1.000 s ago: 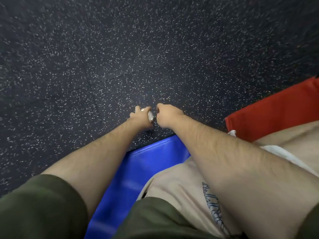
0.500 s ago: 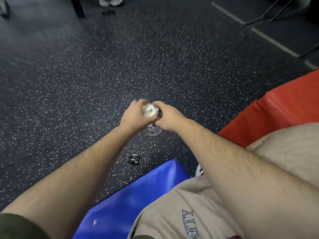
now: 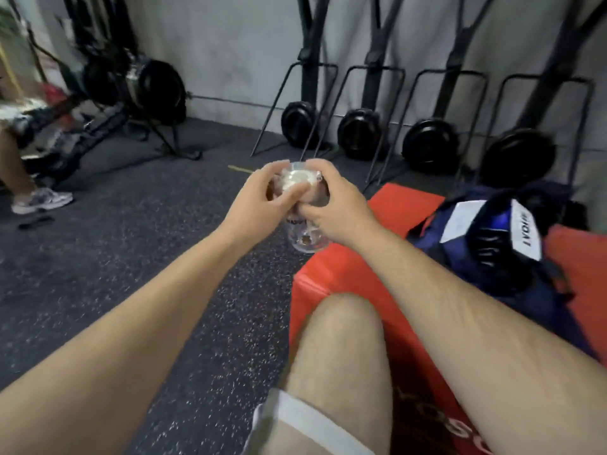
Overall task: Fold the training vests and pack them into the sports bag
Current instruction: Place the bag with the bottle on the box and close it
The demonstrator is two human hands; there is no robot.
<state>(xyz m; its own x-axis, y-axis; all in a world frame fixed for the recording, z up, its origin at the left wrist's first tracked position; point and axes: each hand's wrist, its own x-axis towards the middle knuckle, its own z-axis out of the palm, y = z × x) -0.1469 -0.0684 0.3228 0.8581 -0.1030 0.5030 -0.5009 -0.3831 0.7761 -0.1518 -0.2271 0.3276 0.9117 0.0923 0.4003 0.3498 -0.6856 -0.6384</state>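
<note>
On red mat [image 3: 345, 274] to my right, navy sports bag [image 3: 532, 300] lies, shiny blue fabric [image 3: 492, 224] with white labels atop it. Well apart, ahead of me, left hand [image 3: 259, 198] and right hand [image 3: 335, 208] grip clear lidded cup [image 3: 307, 238], fingers curled round it.

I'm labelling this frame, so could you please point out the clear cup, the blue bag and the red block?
clear cup [image 3: 307, 239], head view, its bare lower wall.
blue bag [image 3: 460, 264], head view, its dark side panel.
red block [image 3: 338, 267], head view, its top face near the corner.
</note>
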